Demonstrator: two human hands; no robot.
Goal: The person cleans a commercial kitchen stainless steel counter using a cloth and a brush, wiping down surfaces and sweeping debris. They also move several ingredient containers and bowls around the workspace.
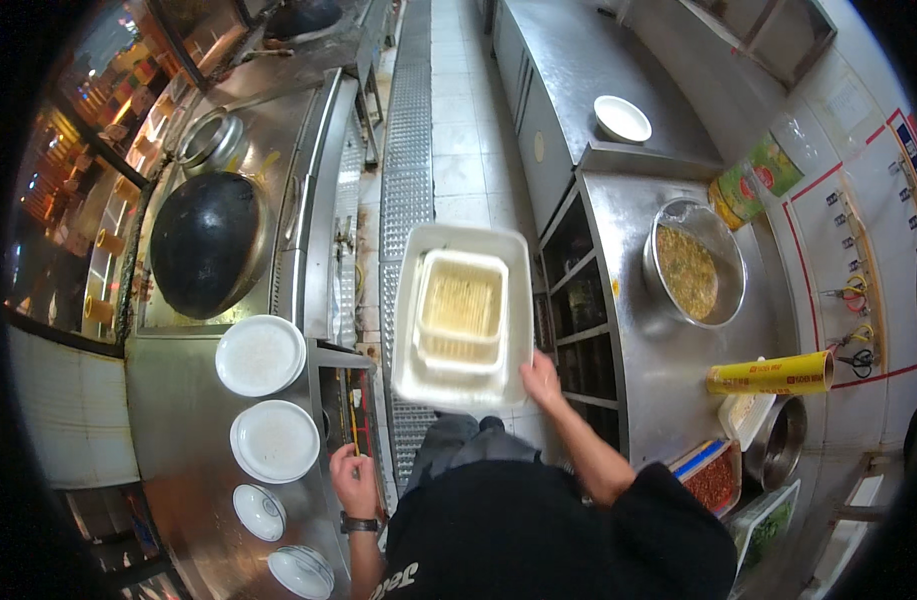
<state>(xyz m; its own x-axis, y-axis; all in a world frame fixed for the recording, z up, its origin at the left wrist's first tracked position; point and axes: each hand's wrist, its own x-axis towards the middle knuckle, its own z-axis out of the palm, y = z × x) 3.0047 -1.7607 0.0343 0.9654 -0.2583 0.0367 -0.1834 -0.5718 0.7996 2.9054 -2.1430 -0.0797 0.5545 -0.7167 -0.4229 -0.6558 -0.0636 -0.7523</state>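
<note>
My right hand (541,381) grips the lower right rim of a deep white rectangular plastic tub (409,322). The tub hangs over the aisle in front of my body. Inside it lies a smaller white rectangular container (462,296) with a ridged, yellowish bottom; the picture is blurred there. My left hand (355,480), with a dark watch at the wrist, is beside the edge of the left steel counter (180,450). Its fingers are curled, and I cannot tell whether anything is between them. Stacked white plates (277,441) stand on that counter near it.
An upturned black wok (207,244) sits on the left stove. White bowls (301,571) line the left counter. On the right counter (623,375) stand a steel pot of chopped food (685,270), a yellow wrap roll (770,373) and a tub of red flakes (713,480). A tiled aisle (462,135) runs ahead.
</note>
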